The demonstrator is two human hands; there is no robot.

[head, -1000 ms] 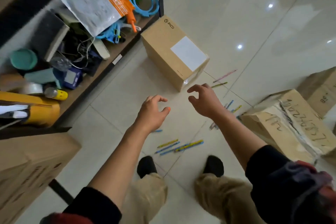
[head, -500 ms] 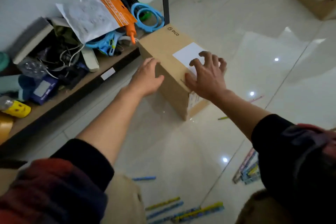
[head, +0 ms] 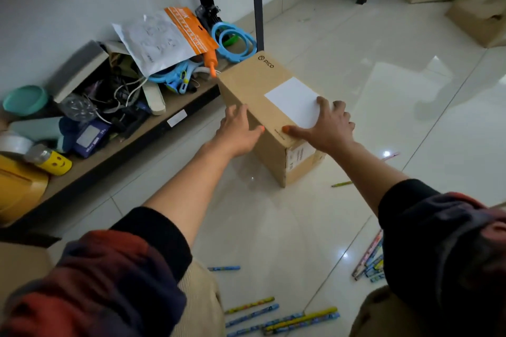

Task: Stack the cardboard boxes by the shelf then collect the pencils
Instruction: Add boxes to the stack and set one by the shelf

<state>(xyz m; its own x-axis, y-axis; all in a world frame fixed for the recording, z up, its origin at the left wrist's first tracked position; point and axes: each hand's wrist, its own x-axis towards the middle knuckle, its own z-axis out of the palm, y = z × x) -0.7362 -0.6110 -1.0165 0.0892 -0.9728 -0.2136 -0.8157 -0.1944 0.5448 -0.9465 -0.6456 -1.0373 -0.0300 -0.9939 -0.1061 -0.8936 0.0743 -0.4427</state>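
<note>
I have the Pico cardboard box (head: 262, 107) on the floor against the shelf (head: 142, 137), left hand (head: 236, 131) flat on its side, right hand (head: 328, 128) spread on top, fingers straight, bracing it for placement. Pencils (head: 298, 319) lie scattered near my feet.

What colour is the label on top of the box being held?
White label, on the brown cardboard box; head view.

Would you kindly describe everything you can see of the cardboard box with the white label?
The cardboard box is plain brown, oblong and closed, printed "PICO" near its far end, with a blank white label on top and a printed sticker on its near end. It sits on the glossy tiled floor, its far corner against the low shelf. The left hand presses its left side; the right hand lies spread on top.
</note>
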